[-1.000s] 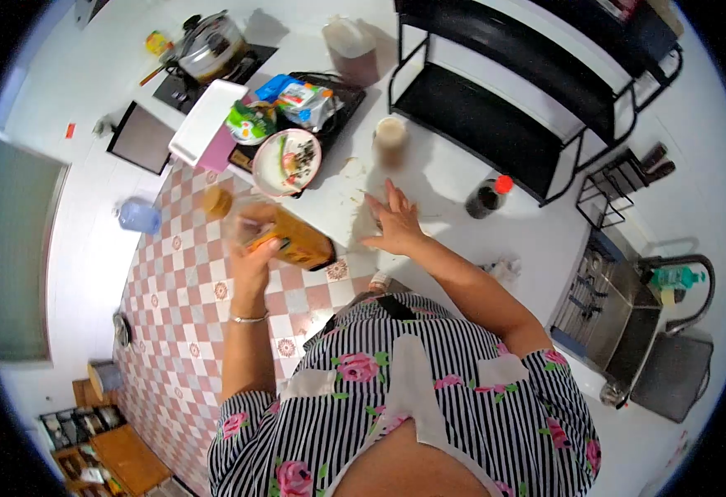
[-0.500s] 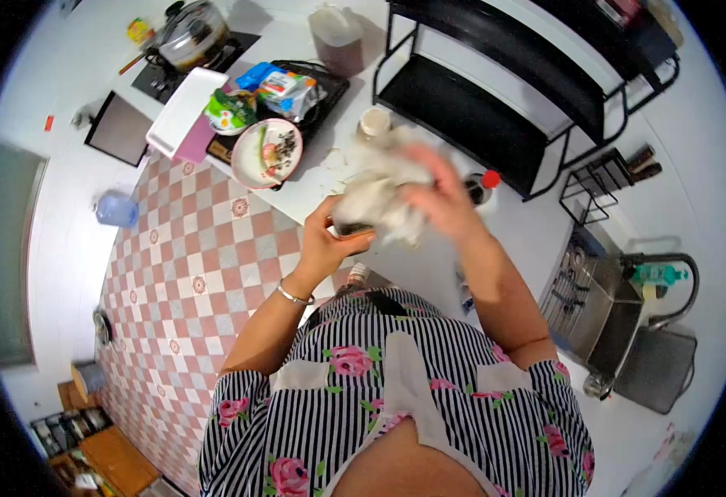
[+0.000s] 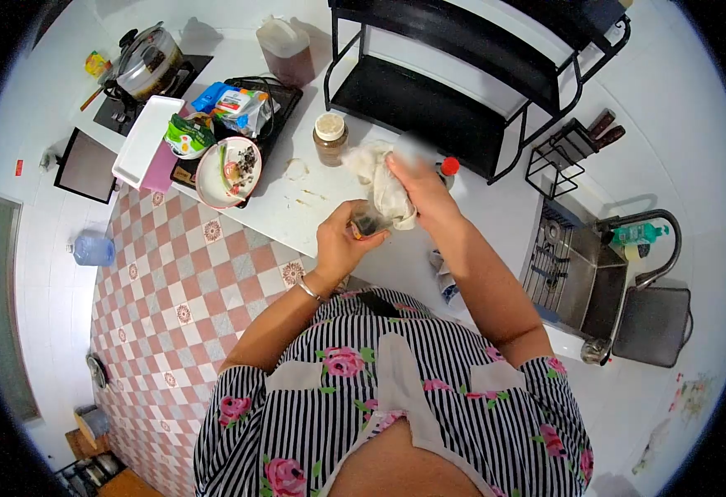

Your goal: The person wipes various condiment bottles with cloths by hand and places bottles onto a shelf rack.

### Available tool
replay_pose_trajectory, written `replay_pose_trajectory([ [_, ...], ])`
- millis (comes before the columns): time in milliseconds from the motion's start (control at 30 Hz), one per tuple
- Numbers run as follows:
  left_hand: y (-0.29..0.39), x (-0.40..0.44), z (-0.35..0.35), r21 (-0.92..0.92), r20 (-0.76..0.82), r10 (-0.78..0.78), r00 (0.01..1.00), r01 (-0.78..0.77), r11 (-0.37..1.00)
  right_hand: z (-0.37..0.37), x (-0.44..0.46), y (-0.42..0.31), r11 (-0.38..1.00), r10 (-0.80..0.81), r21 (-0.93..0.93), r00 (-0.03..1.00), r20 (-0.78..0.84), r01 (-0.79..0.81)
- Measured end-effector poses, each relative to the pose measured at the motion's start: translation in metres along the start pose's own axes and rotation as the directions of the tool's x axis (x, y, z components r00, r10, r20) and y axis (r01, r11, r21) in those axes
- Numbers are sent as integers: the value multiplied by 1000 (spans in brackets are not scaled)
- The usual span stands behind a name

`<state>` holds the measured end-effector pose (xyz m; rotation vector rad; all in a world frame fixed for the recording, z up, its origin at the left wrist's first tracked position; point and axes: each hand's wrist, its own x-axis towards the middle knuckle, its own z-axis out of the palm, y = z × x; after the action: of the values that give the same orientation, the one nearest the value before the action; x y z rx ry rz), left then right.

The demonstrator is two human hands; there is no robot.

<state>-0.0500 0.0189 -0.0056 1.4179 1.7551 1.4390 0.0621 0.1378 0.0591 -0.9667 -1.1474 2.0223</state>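
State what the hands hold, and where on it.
Right hand: pale cloth, by its bunched right side. Left hand: dark object, around its side; exact identity unclear.

Left of centre in the frame, a lane crosses the surface [image 3: 278,217] between bowl [image 3: 210,176] and jar [image 3: 330,142]. The cloth [image 3: 389,192] crowds the room from jar to red-capped bottle [image 3: 450,166]; the black rack [image 3: 429,116] bars the upper right.

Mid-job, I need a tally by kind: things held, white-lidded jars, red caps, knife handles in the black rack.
Cloth in the right hand: 1
Container, partly hidden, in the left hand: 1
White-lidded jar: 1
Red cap: 1
Knife handles: 2
Total: 6
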Motion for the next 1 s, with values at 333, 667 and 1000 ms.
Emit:
replay_pose_trajectory([
  [333,-14,-3,7,-5,-78,81,994,-82,997,0,-33,-5,821,-263,-486,954,146,301],
  [667,-14,-2,4,-6,-39,-4,999,3,1000,-33,-18,-25,954,-298,-68,940,-166,290],
  [1000,-4,-6,22,238,-104,57,993,-31,971,4,-21,18,193,-506,-955,857,100,225],
])
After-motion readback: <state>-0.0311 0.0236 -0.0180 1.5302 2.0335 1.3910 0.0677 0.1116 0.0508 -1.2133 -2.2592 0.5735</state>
